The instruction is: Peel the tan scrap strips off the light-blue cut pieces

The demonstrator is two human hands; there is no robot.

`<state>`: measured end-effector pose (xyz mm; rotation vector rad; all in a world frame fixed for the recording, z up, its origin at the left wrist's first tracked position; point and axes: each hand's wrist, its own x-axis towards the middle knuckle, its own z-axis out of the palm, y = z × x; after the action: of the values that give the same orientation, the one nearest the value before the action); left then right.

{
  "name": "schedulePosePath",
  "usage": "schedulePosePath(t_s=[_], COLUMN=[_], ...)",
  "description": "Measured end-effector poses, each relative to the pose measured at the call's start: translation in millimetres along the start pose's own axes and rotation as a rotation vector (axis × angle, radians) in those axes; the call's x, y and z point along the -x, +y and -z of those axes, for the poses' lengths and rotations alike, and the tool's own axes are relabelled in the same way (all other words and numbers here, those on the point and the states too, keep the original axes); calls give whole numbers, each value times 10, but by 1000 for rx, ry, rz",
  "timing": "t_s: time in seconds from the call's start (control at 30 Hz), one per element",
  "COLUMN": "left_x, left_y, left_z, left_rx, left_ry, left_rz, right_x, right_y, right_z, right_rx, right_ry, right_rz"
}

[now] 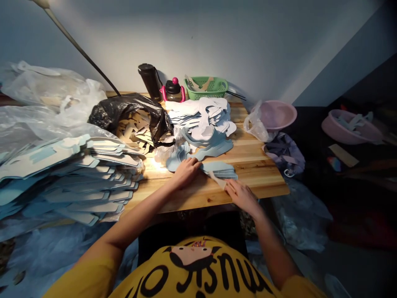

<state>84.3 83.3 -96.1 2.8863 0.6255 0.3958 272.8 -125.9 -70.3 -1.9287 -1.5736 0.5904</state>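
My left hand (187, 170) lies on the near edge of a pile of light-blue cut-out sheet pieces (214, 150), its fingers curled together on them. Between the thumb and fingers of my right hand (241, 193) is a narrow pale strip (217, 179), slanting up toward the left hand. A small stack of blue pieces (221, 169) lies just beyond the strip, layered edges toward me. What sits under my left fingertips is partly hidden. Behind the blue pile is a heap of white cut-out pieces (198, 114).
On the wooden table (186, 198) stand a black plastic bag (130, 107) of pale scraps, a large stack of blue-and-white pieces (71, 174), a dark tumbler (149, 80), a pink-handled bottle (173, 90) and a green basket (207, 87). Pink basins (279, 114) are to the right.
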Motion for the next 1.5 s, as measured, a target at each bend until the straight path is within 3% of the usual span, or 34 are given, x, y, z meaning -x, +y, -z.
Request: schedulePosePath(t_s=[0.13, 0.33, 0.43, 0.6, 0.7, 0.8, 0.87, 0.97, 1.03, 1.13, 1.2, 1.33, 1.5], left_x=[-15, 382, 568, 815, 868, 802, 726, 644, 627, 630, 640, 722, 915], left_y=[-105, 28, 94, 196, 316, 480, 574, 642, 637, 592, 562, 518, 443], left_z=[29, 35, 23, 40, 143, 297, 375, 412, 414, 456, 523, 691, 820], left_rx=[5, 155, 210, 228, 389, 761, 1026, 1214, 1173, 1000, 898, 699, 369], left_ry=[42, 13, -71, -169, -35, 146, 151, 167, 260, 374, 445, 570, 636], left_rz=[17, -72, -57, -90, 7, 279, 415, 436, 392, 277, 182, 69, 151], right_x=[-245, -30, 61, 145, 178, 173, 160, 141, 105, -44, -197, -431, -324], right_y=[252, 648, 631, 324, 120, -36, -122, -233, -273, -247, -191, -73, 13], right_z=[-38, -8, -9, 4, -18, -58, -69, -19, 61, 183, 208, 98, -77], right_rx=[-74, -376, -428, -342, -130, 60, 146, 183, 78, -241, -409, -544, -859], right_ry=[103, 294, 361, 461, 459, 361, 288, 218, 120, -159, -216, -105, 182], right_rz=[-17, -78, -119, -161, 21, 288, 414, 457, 396, 275, 169, 78, 33])
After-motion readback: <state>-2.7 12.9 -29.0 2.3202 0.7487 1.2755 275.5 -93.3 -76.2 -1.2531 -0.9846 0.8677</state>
